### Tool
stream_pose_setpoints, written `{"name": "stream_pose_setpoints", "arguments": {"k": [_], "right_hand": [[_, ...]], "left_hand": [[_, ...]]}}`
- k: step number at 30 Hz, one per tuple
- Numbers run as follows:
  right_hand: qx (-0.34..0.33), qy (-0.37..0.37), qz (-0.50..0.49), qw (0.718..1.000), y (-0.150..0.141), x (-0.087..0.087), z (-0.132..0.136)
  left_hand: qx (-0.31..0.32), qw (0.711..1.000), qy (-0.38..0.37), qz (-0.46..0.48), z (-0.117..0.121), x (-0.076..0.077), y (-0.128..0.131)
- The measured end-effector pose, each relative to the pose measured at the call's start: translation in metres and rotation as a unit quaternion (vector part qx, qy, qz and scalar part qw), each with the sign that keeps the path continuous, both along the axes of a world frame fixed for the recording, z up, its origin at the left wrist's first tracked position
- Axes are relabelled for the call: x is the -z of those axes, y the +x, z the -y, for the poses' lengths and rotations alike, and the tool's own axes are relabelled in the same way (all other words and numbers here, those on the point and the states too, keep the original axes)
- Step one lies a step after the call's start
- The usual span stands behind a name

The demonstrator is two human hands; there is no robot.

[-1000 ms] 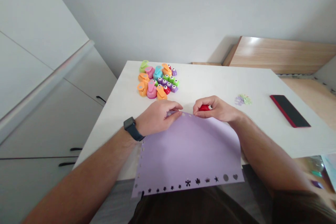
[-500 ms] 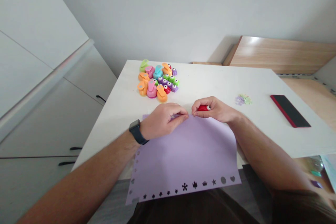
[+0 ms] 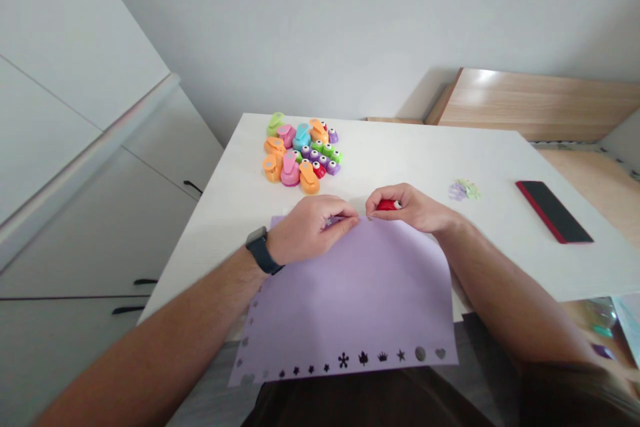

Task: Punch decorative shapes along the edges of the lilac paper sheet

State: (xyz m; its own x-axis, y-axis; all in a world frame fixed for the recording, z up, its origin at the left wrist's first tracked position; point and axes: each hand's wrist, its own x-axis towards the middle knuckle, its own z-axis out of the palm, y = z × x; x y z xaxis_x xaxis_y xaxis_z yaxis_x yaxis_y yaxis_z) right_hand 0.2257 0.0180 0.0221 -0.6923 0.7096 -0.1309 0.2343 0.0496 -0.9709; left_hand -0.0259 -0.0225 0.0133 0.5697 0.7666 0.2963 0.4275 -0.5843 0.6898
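A lilac sheet of paper [image 3: 350, 300] lies on the white table [image 3: 425, 153] and hangs over its near edge, with small shapes punched along its near and left borders. My left hand [image 3: 310, 230], with a dark watch on the wrist, pinches the sheet's far edge. My right hand [image 3: 410, 208] is closed round a small red paper punch [image 3: 387, 205] right at that same edge, beside the left fingertips.
A cluster of several coloured paper punches [image 3: 300, 150] sits at the table's far left. A small pile of punched paper bits [image 3: 463, 189] lies to the right, with a black and red phone [image 3: 554, 211] farther right. White cabinets stand on the left, a wooden bench behind.
The sheet has slid toward me and leftward, hanging farther over the table edge. My left hand moved right along the far edge until it met the right hand, which kept its place.
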Motion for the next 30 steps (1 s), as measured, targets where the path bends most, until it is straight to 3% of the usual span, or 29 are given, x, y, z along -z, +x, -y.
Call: {"name": "stream_pose_setpoints", "arguments": {"k": [9,18,22,27,30], "right_hand": [[-0.029,0.009,0.004,1.0,-0.0013,0.0055,0.001],[-0.041,0.011,0.008,0.999,-0.0034,0.0056,0.0015],[-0.031,0.004,0.008,0.999,-0.0038,0.0056,0.002],[-0.017,-0.063,0.001,0.998,-0.0053,0.0064,0.0043],[0.009,-0.043,0.01,0.999,-0.0042,0.0036,0.0035]], "left_hand": [[0.002,0.999,-0.033,0.041,0.0051,-0.0008,0.0045],[-0.004,0.999,-0.017,0.042,0.0059,0.0005,0.0066],[0.002,0.999,-0.011,0.047,0.006,-0.0005,0.0067],[-0.007,0.998,-0.013,0.053,0.0059,-0.0029,0.0052],[-0.017,0.999,-0.018,0.044,0.0058,-0.0023,0.0043]]}}
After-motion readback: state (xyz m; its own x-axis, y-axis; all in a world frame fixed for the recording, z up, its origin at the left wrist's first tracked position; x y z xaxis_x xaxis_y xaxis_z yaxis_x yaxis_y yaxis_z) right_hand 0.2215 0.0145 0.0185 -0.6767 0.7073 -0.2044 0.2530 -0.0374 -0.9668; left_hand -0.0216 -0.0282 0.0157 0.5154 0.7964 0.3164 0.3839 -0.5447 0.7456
